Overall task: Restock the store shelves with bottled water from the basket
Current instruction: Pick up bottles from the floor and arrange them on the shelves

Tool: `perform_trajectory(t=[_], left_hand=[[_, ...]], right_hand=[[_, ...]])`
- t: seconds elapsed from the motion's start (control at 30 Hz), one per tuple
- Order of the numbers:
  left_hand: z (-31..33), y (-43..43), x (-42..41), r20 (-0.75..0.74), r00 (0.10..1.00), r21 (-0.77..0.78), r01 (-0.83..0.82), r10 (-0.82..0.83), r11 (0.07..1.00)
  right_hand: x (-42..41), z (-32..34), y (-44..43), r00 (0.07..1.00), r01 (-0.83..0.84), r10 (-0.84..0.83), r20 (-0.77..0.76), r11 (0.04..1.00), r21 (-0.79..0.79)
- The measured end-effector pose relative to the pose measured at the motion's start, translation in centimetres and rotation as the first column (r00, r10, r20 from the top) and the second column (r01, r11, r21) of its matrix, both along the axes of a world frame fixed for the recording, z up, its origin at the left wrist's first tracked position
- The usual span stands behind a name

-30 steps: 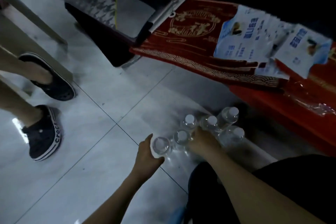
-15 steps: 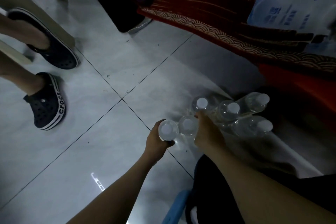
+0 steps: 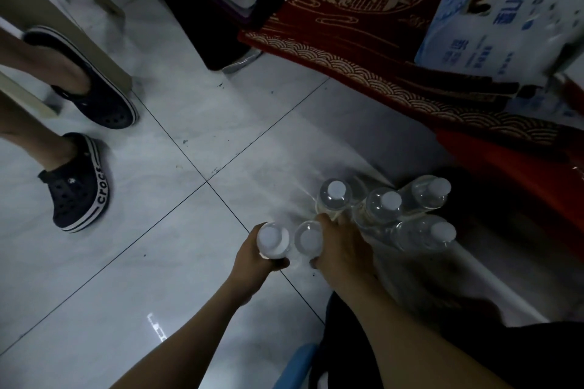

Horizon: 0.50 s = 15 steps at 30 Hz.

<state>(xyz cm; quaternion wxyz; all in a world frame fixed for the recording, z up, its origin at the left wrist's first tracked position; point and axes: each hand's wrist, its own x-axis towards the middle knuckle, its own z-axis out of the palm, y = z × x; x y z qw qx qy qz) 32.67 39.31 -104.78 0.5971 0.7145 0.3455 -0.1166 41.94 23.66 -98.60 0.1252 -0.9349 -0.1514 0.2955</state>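
Grips unchanged: left hand [image 3: 256, 257] wraps clear plastic white-capped bottle [image 3: 273, 238], right hand [image 3: 343, 251] curls round neighbouring bottle [image 3: 307, 241], lower centre

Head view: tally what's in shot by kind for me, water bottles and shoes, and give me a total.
Clear plastic water bottles with white caps: 6, one gripped by the left hand, one by the right hand.
Dark clog shoes with white trim: 2.
Total: 8.
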Motion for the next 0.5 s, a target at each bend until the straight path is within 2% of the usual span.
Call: perform_trajectory(t=[0.1, 0.23, 0.33, 0.5], left_hand=[[1.9, 1.1, -0.5, 0.016, 1.0, -0.134, -0.007, 0.009, 0.991], [6.0, 3.2, -1.3, 0.055, 0.999, -0.197, 0.015, -0.004, 0.98], [9.9, 4.1, -2.0, 0.11, 0.994, -0.234, 0.013, 0.013, 0.972], [18.1, 5.1, -1.7, 0.26, 0.96, -0.409, 0.01, 0.106, 0.912]], right_hand=[[0.3, 1.4, 0.4, 0.998, -0.059, 0.059, 0.001, 0.998, 0.033], [1.1, 4.6, 0.7, 0.978, 0.064, -0.001, -0.209, 0.953, 0.297], [1.5, 8.6, 1.3, 0.96, 0.186, -0.056, -0.276, 0.86, 0.475], [1.3, 16.5, 2.2, 0.924, 0.34, -0.082, -0.373, 0.622, 0.705]])
